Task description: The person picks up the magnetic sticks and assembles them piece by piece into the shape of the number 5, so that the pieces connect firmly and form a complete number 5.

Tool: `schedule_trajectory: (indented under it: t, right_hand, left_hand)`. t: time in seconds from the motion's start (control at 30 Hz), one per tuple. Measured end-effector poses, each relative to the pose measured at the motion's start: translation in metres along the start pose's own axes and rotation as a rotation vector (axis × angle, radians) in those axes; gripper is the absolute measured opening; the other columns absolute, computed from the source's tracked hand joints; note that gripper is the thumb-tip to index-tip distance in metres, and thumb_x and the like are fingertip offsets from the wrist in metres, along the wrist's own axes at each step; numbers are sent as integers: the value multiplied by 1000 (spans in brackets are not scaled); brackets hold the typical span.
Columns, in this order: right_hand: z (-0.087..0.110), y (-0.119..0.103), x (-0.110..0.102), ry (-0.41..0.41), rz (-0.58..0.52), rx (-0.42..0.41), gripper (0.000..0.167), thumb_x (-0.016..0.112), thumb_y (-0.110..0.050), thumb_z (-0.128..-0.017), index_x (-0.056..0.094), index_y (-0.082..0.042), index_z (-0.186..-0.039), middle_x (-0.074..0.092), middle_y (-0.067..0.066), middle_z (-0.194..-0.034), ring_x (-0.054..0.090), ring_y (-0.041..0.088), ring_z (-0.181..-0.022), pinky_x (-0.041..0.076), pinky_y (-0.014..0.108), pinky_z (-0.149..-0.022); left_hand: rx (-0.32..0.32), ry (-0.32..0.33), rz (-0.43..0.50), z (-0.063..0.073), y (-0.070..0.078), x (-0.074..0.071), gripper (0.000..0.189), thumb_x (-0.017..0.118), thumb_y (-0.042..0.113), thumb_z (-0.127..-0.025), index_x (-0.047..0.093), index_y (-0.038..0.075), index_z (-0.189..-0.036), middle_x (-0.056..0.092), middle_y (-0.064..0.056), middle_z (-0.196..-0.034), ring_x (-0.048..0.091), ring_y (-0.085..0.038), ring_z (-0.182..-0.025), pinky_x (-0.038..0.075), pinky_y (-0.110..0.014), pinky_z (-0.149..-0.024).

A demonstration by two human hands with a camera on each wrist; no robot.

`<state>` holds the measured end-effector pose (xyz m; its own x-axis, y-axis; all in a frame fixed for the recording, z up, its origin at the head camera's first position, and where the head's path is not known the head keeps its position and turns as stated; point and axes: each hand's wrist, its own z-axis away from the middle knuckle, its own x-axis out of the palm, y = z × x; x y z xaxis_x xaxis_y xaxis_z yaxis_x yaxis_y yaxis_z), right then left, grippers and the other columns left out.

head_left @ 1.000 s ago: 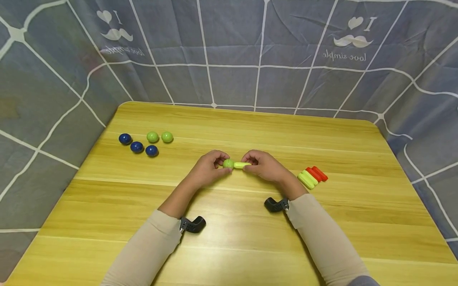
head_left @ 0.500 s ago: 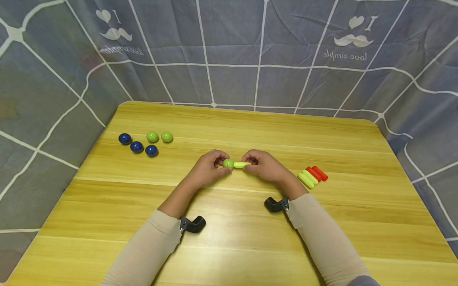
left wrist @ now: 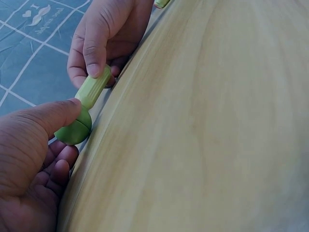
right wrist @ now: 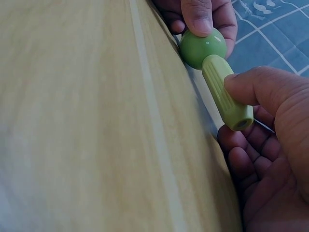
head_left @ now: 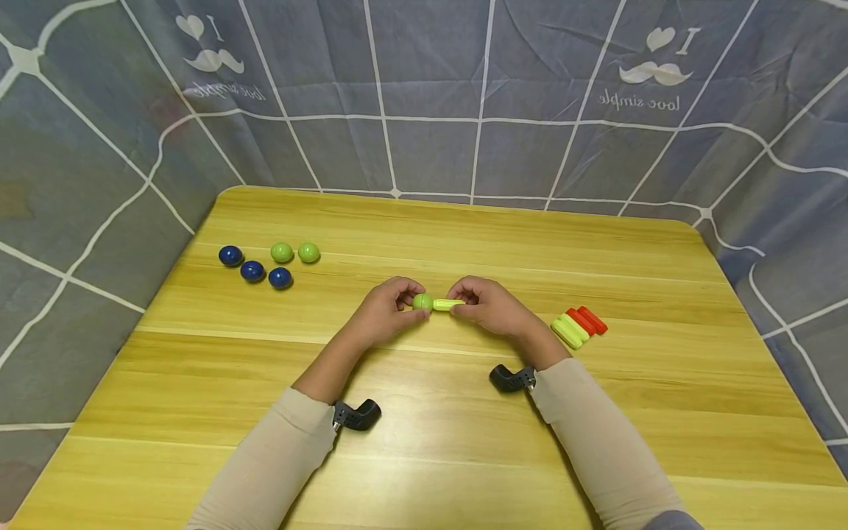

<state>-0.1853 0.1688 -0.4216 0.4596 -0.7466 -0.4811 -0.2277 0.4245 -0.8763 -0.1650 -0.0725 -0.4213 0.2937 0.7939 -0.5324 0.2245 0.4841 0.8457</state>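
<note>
Near the middle of the table my left hand (head_left: 387, 315) pinches a green ball (head_left: 422, 302) between thumb and fingers. A seam line runs round the ball in the left wrist view. My right hand (head_left: 489, 309) grips a ridged yellow-green handle (head_left: 447, 304) by its outer end. Ball and handle meet end to end, in line, like a small maraca. In the right wrist view a round hole shows in the end of the handle (right wrist: 231, 104), with the right thumb lying along its side. The left thumb presses the top of the ball (right wrist: 203, 48).
Several blue egg-shaped pieces (head_left: 252, 271) and two green ones (head_left: 281, 252) lie at the back left of the wooden table (head_left: 424, 456). To the right sit yellow-green handles (head_left: 570, 331) and red handles (head_left: 587, 321), side by side. A grey curtain (head_left: 430, 88) surrounds the table.
</note>
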Motion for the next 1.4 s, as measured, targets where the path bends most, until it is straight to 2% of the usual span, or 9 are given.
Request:
schedule_trajectory:
  t: [0.6,1.07,1.23,1.4]
  right_hand:
    - [1,-1,-1,12,7,-7,10,67,-4,-92,67,-5,-103,58,7,-89,52,23,-81,45,32,-72]
    - [1,-2,1,22,51,1,14,64,1,-93,64,5,-106,57,11,-90,50,24,-82,43,32,-73]
    - [2,-2,0,20,34,-8,11,66,-3,-94,65,-1,-104,57,7,-90,50,22,-81,43,32,-74]
    - [3,0,0,17,15,-13,9,67,-6,-94,66,-6,-103,58,7,-90,51,25,-81,44,35,-73]
  left_hand:
    - [21,3,-5,0,-1,0,34,77,18,-89,64,4,-117,62,-5,-106,57,-21,-95,48,-34,-80]
    - [33,9,-18,0,-2,0,34,77,19,-89,64,4,-118,62,-5,-106,57,-20,-96,48,-34,-82]
    - [15,2,7,0,0,-2,35,76,21,-89,65,5,-118,62,-5,-107,58,-20,-97,49,-34,-83]
    - [-5,3,29,3,0,-13,34,75,22,-91,65,4,-118,63,-6,-108,58,-22,-97,49,-36,-85]
